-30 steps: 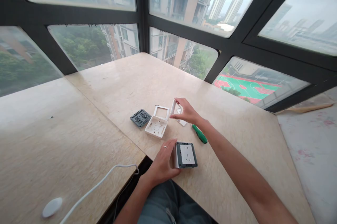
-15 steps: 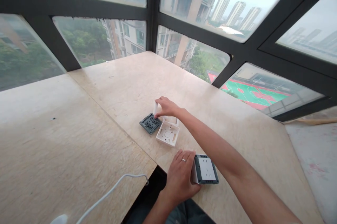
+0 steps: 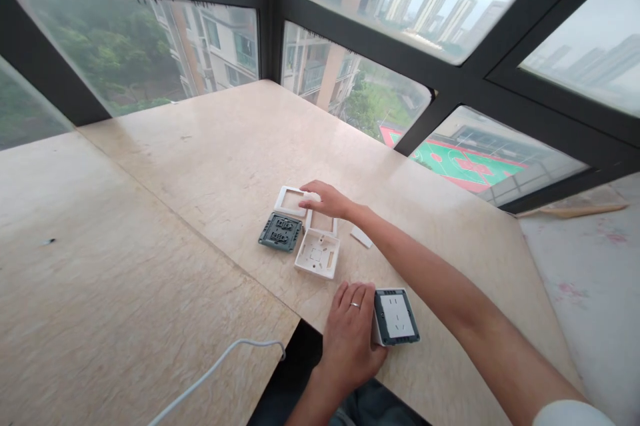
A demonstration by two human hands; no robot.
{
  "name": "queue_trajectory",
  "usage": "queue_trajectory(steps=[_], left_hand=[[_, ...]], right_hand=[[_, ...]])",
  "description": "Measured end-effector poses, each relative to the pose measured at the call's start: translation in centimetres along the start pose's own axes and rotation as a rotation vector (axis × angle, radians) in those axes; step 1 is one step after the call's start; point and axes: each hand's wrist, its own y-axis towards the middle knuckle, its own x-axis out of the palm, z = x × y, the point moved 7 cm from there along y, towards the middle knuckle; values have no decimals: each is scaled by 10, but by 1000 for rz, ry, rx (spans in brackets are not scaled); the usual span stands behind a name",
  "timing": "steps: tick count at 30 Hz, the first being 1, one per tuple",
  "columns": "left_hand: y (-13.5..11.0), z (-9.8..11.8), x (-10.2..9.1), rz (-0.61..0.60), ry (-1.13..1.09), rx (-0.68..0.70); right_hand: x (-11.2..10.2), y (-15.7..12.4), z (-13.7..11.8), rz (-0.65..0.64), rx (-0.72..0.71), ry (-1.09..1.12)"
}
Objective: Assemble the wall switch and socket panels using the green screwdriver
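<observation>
- My left hand (image 3: 350, 329) grips the socket box (image 3: 399, 317) by its side, near the front edge of the counter (image 3: 225, 146).
- My right hand (image 3: 327, 201) is at the right edge of a white frame (image 3: 279, 200); cannot tell whether my fingers pinch it or have let go.
- Frame lies just behind the dark module (image 3: 280, 233).
- Open white box (image 3: 317, 254) sits to the module's right.

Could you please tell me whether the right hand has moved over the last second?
Yes: the right hand has moved left, judged against the open white box.
</observation>
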Motion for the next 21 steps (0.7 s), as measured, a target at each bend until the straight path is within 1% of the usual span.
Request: queue_trajectory(steps=[2,4,5,6,7,9,11,12,13,15,17,19,21], left_hand=[[0,0,1,-30,12,-4],[0,-1,2,-52,29,-1],[0,0,3,-60,39,5],[0,0,3,-64,50,13],[0,0,3,-64,65,20],[-1,1,3,-58,110,29],[-1,2,2,-50,164,31],[-1,3,2,-48,189,31],[0,3,2,-48,210,32],[0,5,2,-49,243,35],[1,5,3,-45,271,41],[2,6,3,-40,296,51],[2,5,4,-38,317,62]], right_hand=[[-10,-23,3,42,-15,36],[-24,-52,6,127,-39,72],[-32,-69,10,180,-23,57],[-39,-87,17,229,24,20],[-46,-105,25,272,95,-32],[-58,-144,45,333,321,-186],[-63,-182,65,307,579,-272],[-62,-199,71,267,682,-270],[-58,-213,74,203,743,-244],[-47,-232,73,92,774,-168],[-38,-242,66,57,749,-110],[-36,-249,59,104,731,-82],[-38,-258,55,190,725,-56]])
